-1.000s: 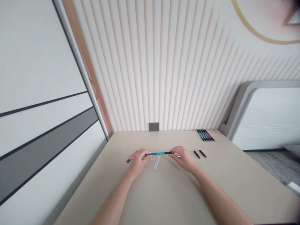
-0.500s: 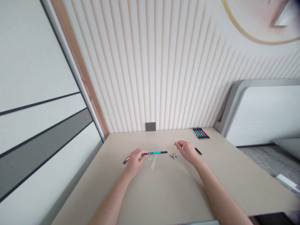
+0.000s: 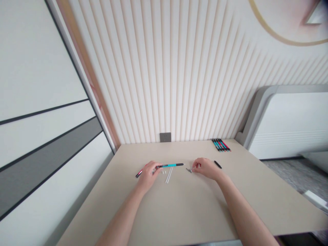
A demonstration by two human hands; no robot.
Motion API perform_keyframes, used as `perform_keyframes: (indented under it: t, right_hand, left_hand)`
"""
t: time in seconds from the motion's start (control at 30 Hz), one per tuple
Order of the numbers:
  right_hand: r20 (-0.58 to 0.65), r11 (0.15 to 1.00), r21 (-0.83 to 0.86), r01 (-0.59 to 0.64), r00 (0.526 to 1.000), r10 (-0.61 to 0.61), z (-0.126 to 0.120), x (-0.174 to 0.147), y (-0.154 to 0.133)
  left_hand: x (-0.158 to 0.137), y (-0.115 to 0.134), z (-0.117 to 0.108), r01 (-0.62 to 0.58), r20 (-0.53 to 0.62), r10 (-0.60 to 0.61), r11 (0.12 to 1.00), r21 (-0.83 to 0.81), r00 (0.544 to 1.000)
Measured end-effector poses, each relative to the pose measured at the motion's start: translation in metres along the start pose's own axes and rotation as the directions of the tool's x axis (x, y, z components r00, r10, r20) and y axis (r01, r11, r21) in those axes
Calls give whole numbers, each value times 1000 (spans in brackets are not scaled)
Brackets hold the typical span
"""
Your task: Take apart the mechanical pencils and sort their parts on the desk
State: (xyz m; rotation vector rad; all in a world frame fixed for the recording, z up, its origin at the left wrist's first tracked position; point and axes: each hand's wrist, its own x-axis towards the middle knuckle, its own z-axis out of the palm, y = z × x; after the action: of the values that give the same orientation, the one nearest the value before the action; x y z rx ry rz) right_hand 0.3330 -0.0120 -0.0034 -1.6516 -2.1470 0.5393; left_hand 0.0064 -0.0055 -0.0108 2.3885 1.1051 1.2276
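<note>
My left hand [image 3: 147, 176] pinches a teal and black pen [image 3: 172, 165] by its left end. The pen lies level just above the table, its thin tip pointing right. Under and beside it are white refill tubes [image 3: 169, 175] and small white pieces [image 3: 164, 172]. My right hand [image 3: 205, 167] is at the small silver metal parts [image 3: 189, 170], thumb and fingertips curled together over their right side. Whatever is between those fingertips is too small and covered to make out. A red and black pen piece [image 3: 139, 173] lies partly hidden behind my left hand.
A black pen grip or cap [image 3: 217, 164] lies to the right of my right hand. Several teal, red and black pens [image 3: 221, 145] are lined up at the table's back right. The table [image 3: 179, 212] meets a ribbed wall with a dark socket [image 3: 165, 137].
My right hand has come down onto the silver parts, its fingers now covering some of them. My left hand still holds the pen in nearly the same place.
</note>
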Motion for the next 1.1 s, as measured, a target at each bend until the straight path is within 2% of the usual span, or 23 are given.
perform_keyframes:
  t: [0.1, 0.2, 0.37, 0.5, 0.9, 1.0, 1.1]
  right_hand:
    - [-19, 998, 60, 20, 1000, -19, 1, 0, 0]
    - [-81, 973, 227, 40, 996, -22, 1, 1, -4]
    - [-154, 827, 551, 111, 988, -30, 7, 6, -15]
    - [-146, 709, 696, 112, 989, -13, 16, 9, -20]
    - [-125, 595, 796, 109, 992, -15, 34, 12, -31]
    - [-140, 613, 783, 106, 990, 8, 35, 11, -34]
    - [-160, 680, 726, 101, 987, 24, 34, 10, -36]
  left_hand:
    - [0, -1, 0, 7, -19, -8, 1000, -4, 1000]
    - [0, -1, 0, 21, -18, -21, 1000, -8, 1000]
    - [1, 1, -2, 41, -25, -42, 999, -17, 999]
    - [1, 2, -2, 47, -42, -48, 999, -25, 998]
    - [0, 0, -1, 74, -33, -75, 997, -27, 997]
    - [0, -3, 0, 53, -41, -54, 998, -33, 998]
    - [-1, -4, 2, 28, -34, -29, 999, -34, 999]
